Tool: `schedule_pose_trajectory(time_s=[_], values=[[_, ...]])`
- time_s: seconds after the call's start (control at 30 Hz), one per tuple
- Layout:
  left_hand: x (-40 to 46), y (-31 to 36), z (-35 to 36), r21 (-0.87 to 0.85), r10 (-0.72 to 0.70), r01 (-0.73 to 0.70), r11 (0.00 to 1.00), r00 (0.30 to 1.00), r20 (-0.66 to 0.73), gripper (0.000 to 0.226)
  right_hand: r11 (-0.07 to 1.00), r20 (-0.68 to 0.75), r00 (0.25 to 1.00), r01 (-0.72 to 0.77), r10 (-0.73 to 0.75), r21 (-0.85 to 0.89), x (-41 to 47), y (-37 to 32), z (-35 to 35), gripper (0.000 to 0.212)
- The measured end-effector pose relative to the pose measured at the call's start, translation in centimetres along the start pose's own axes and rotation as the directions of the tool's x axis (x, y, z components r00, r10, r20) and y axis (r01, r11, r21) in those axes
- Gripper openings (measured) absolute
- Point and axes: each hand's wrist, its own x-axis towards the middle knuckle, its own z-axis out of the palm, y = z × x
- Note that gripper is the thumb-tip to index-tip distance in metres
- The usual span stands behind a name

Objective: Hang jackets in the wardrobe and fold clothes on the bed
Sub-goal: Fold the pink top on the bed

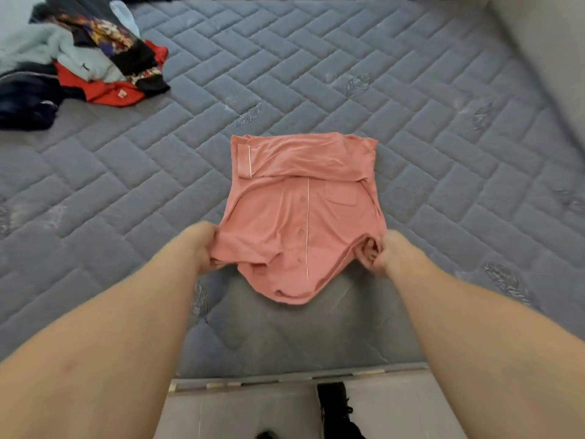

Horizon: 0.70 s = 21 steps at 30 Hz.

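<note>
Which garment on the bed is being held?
The salmon-pink buttoned shirt, gripped by left hand and right hand; the other clothes lie heaped far left.

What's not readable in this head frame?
- Clothes pile, head view: cut off by the left and top edges; garments overlap, so no count.
- Left hand and right hand: fingertips hidden in the pink shirt hem.
- Shirt collar: covered by the folded sleeves.
- Shoe: cut off by the bottom edge.

A bedroom in a home.
A grey quilted mattress (348, 74) fills the view, a heap of mixed clothes (79, 58) lies on its far left corner, with pale floor tiles (240, 413) below.
</note>
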Motion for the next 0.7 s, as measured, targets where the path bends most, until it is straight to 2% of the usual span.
schedule_pose_trajectory(time_s=[0.13, 0.23, 0.3, 0.4, 0.47, 0.5, 0.53, 0.57, 0.6, 0.63, 0.67, 0.7], values=[[0.4, 6.7, 2.7, -0.288, 0.045, -0.031, 0.957, 0.998, 0.041, 0.028, 0.962, 0.105, 0.98, 0.139, -0.167, 0.233, 0.4, -7.8, 4.5, 0.037], [3.9, 11.0, 5.0, -0.457, 0.05, -0.045, 0.888, 0.999, -0.001, 0.03, 0.923, 0.097, 0.955, 0.242, -0.281, 0.3, 3.0, -12.8, 8.2, 0.04], [6.8, 13.6, 6.6, -0.497, 0.041, -0.049, 0.866, 0.999, -0.028, 0.033, 0.914, 0.075, 0.949, 0.272, -0.307, 0.301, 5.6, -15.5, 10.5, 0.041], [11.0, 17.5, 9.4, -0.557, 0.013, -0.059, 0.828, 0.996, -0.087, 0.024, 0.905, 0.023, 0.952, 0.283, -0.306, 0.318, 10.0, -18.9, 14.1, 0.039], [14.0, 19.8, 11.5, -0.575, 0.053, -0.077, 0.815, 0.997, -0.059, 0.024, 0.899, 0.019, 0.938, 0.325, -0.345, 0.294, 13.1, -20.5, 16.6, 0.032], [15.4, 20.7, 12.6, -0.525, 0.093, -0.101, 0.845, 0.995, -0.041, 0.025, 0.904, 0.007, 0.926, 0.366, -0.376, 0.22, 14.6, -21.0, 17.9, 0.03], [16.7, 21.2, 13.7, -0.418, 0.124, -0.115, 0.901, 0.992, -0.005, 0.03, 0.902, -0.016, 0.905, 0.426, -0.426, 0.072, 16.1, -21.1, 19.0, 0.033], [17.8, 21.3, 14.9, -0.215, 0.137, -0.133, 0.968, 0.991, 0.004, 0.041, 0.844, -0.033, 0.853, 0.507, -0.52, -0.175, 17.7, -20.9, 19.9, 0.043], [19.3, 21.0, 16.0, 0.061, 0.162, -0.16, 0.985, 0.986, -0.037, 0.06, 0.674, 0.021, 0.773, 0.565, -0.633, -0.476, 19.4, -20.1, 20.6, 0.055], [21.3, 20.2, 17.1, 0.316, 0.234, -0.184, 0.931, 0.964, -0.13, 0.08, 0.405, 0.163, 0.704, 0.565, -0.691, -0.719, 21.0, -18.9, 21.2, 0.063], [23.0, 19.3, 18.2, 0.522, 0.314, -0.167, 0.836, 0.927, -0.206, 0.095, 0.102, 0.334, 0.662, 0.529, -0.67, -0.843, 22.4, -17.3, 21.6, 0.067], [24.3, 18.2, 19.2, 0.658, 0.388, -0.131, 0.742, 0.884, -0.261, 0.102, -0.159, 0.469, 0.642, 0.48, -0.607, -0.863, 23.7, -15.6, 21.8, 0.069]])
